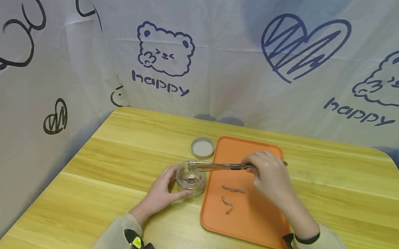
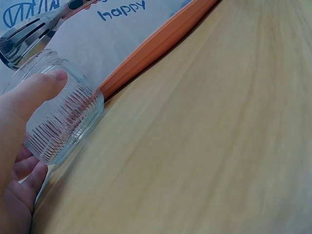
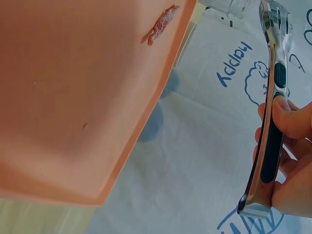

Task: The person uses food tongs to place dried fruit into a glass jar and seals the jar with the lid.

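My left hand (image 1: 162, 191) holds a clear glass jar (image 1: 197, 189) on the table, thumb on the near side and fingers round the far side. Ribbed walls show on the jar (image 2: 68, 117) in the left wrist view, and some brownish-red pieces lie at its bottom. In my right hand (image 1: 268, 175) is a pair of metal tongs (image 1: 217, 166) with dark grip pads. The tips of the tongs (image 2: 29, 41) are over the jar's mouth; nothing can be made out between them. Two thin, twisted brownish strips (image 1: 233, 189) lie on the orange tray (image 1: 243, 229), below the right hand.
A round jar lid (image 1: 202, 147) lies on the wooden table (image 1: 140, 143) behind the jar, close to the tray's left edge. The tray sits just right of the jar. A printed cloth (image 1: 218, 82) hangs behind the table and along its left side.
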`<state>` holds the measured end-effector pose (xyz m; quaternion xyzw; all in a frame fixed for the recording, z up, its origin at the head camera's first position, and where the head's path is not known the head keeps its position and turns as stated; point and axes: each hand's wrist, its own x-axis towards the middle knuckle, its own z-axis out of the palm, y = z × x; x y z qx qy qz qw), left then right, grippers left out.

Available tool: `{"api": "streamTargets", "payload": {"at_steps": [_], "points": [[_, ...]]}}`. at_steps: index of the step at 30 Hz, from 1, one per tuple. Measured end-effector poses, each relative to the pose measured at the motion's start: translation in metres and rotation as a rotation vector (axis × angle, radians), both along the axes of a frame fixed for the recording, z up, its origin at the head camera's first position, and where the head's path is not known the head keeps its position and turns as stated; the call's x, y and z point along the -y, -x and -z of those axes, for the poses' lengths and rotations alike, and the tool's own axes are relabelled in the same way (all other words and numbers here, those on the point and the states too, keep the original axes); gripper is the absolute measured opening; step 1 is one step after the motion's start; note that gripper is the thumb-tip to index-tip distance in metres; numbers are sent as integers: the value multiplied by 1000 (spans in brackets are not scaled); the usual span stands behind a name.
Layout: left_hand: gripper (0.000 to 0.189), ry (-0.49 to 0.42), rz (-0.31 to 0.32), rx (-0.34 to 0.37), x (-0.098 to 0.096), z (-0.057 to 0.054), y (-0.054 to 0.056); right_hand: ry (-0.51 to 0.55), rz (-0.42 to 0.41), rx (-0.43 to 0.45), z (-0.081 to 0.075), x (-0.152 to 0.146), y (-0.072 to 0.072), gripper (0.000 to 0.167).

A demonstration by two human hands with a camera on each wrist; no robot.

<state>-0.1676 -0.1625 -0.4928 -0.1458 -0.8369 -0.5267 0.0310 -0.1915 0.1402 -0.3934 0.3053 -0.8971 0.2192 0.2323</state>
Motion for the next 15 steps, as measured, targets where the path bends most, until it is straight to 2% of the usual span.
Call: {"api": "streamTargets", "payload": {"at_steps": [15], "points": [[80,0,1,7,0,3,1,32,26,-16,-1,-18,-5,24]]}}
